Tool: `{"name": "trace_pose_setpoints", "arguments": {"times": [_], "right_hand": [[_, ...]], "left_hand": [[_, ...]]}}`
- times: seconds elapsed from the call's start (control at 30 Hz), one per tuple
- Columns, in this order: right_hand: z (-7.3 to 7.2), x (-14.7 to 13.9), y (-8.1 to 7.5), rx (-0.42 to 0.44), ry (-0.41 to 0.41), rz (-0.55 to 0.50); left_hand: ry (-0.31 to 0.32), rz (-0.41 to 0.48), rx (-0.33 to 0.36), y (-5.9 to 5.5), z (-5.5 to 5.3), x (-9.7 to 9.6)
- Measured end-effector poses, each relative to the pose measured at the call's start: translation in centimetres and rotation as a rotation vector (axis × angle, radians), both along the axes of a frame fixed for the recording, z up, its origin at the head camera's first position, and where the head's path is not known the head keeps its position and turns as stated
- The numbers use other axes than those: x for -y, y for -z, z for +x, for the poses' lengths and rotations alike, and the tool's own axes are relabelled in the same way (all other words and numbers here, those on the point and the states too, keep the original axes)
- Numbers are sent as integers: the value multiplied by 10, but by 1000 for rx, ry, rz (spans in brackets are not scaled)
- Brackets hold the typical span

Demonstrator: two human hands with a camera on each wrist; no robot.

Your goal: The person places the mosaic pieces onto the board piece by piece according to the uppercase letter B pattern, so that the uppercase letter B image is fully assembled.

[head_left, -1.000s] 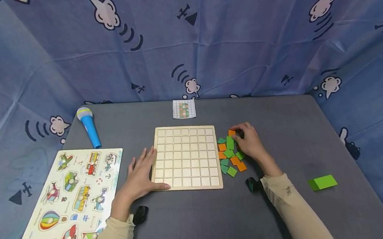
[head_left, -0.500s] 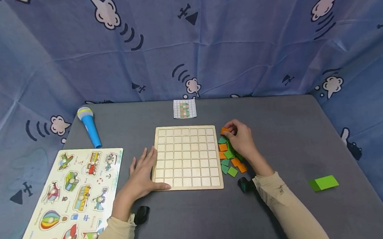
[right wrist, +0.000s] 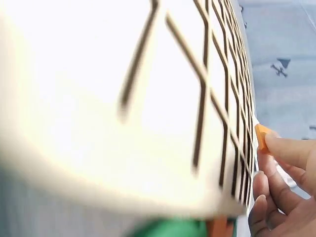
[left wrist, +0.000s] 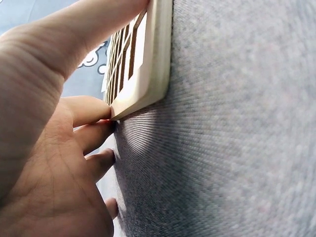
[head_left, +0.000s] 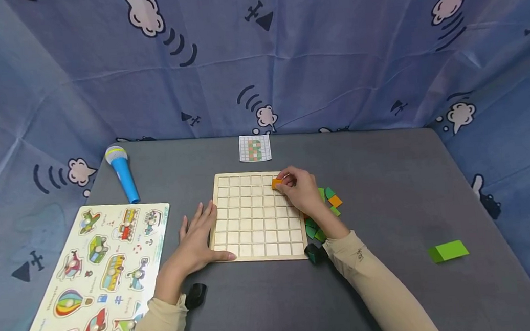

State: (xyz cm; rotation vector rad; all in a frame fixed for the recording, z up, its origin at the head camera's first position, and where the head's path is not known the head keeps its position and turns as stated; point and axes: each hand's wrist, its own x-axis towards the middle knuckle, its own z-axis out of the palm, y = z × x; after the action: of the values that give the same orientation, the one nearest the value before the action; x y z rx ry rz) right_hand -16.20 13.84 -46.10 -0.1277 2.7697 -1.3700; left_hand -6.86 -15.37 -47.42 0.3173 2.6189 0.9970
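Observation:
A pale wooden grid board (head_left: 242, 208) lies flat on the grey table. My left hand (head_left: 195, 244) is spread along its left side, thumb lying over the front left corner and fingertips at the left edge; the left wrist view shows the thumb (left wrist: 79, 34) on the rim. Between thumb and fingers, my right hand (head_left: 301, 189) pinches a small orange square tile (head_left: 276, 183) above the board's far right cells. The right wrist view shows that orange tile (right wrist: 262, 138) close to the grid. Right of the board, several green and orange tiles (head_left: 335, 201) lie loose, partly hidden under the right forearm.
A small printed pattern card (head_left: 255, 148) lies behind the board. At left are a picture knob puzzle (head_left: 80, 260) and a blue toy microphone (head_left: 125, 178). A bright green block (head_left: 448, 251) sits at far right. A printed blue cloth (head_left: 330, 43) hangs behind the table.
My right hand has moved left from the tile pile to over the board, carrying the orange tile. The left hand has stayed at the board's edge.

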Motion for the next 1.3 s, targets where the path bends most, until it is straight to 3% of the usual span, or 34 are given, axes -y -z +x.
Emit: {"name": "trace_pose_setpoints", "arguments": {"times": [0.3, 0.67, 0.87, 1.3], "right_hand": [[-4, 33, 3, 4, -82, -23], [-13, 49, -1, 22, -95, -65], [-12, 57, 1, 47, -129, -37], [-14, 64, 1, 15, -132, 97]], "left_hand": [[-1, -3, -2, 0, -1, 0], [-1, -12, 10, -2, -1, 1], [-1, -8, 10, -2, -1, 1], [3, -19, 13, 1, -2, 2]]}}
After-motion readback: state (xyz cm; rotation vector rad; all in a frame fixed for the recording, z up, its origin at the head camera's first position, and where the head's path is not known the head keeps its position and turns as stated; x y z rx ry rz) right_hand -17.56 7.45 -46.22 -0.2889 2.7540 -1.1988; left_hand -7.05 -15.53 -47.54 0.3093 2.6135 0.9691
